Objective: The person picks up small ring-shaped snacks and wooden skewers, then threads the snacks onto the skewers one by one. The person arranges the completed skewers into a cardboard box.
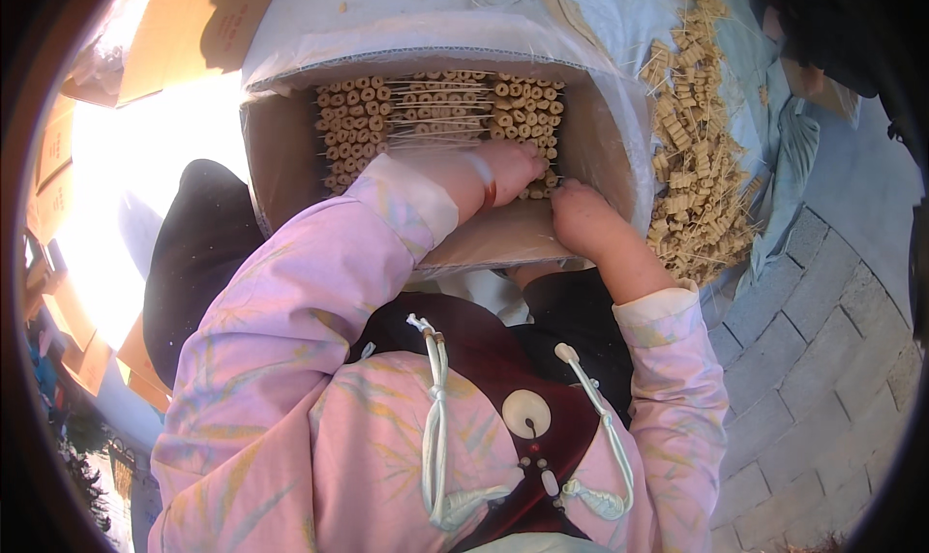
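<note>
An open cardboard box (281,156), lined with clear plastic, sits in front of me. Inside it, skewers of tan ring-shaped pieces (353,127) are stacked in rows, with their thin pale sticks (440,103) lying across the middle. My left hand (511,171) reaches over the stack to its right-hand column, fingers curled down against the rings there. Close beside it, at the stack's near right corner, my right hand (585,219) has its fingers drawn together. Whatever either hand grips is hidden by the fingers.
A long heap of loose skewers (702,156) lies right of the box on a pale sheet (634,16). Brown cartons (194,40) stand at the far left and along the left side. Grey paving (803,388) shows at the right.
</note>
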A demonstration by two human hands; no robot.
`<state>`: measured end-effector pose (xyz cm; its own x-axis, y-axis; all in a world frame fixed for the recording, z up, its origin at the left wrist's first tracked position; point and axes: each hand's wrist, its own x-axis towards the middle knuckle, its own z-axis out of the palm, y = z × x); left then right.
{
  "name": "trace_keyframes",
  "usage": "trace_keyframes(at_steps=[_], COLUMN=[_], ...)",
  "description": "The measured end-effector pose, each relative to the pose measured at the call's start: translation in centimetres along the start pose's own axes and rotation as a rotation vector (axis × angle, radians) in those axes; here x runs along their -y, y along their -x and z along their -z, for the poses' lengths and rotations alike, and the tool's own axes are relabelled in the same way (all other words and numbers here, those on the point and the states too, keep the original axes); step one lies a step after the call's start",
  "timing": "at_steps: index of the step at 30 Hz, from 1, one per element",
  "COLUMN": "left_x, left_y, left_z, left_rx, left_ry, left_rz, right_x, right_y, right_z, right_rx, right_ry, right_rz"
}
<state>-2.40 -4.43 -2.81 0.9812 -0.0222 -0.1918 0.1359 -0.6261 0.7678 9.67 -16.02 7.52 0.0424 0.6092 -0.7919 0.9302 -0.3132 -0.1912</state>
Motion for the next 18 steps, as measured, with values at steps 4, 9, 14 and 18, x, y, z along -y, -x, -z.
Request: trace_keyframes(at_steps=[4,9,14,18], left_x=[0.2,0.3,0.2,0.0], left_y=[-0.1,0.1,0.5,1.0], left_z=[-0.2,-0.3,-0.8,-1.3], left_rx=[0.015,-0.016,-0.051,-0.072], left_ry=[0.025,0.017,0.043,-0.001], left_rz=[0.005,-0.027,-0.006,0.008], right_x=[0.4,0.8,0.7,0.5], right_y=[-0.6,-2.4,-3.8,-4.4], right_z=[-0.3,-0.2,-0.8,-1.5], right_rx=[-0.129,-0.263,-0.196,-0.223], right_ry=[0.005,0.120,0.275,0.287], right_rz=[-0.002,-0.061,-0.095,-0.083])
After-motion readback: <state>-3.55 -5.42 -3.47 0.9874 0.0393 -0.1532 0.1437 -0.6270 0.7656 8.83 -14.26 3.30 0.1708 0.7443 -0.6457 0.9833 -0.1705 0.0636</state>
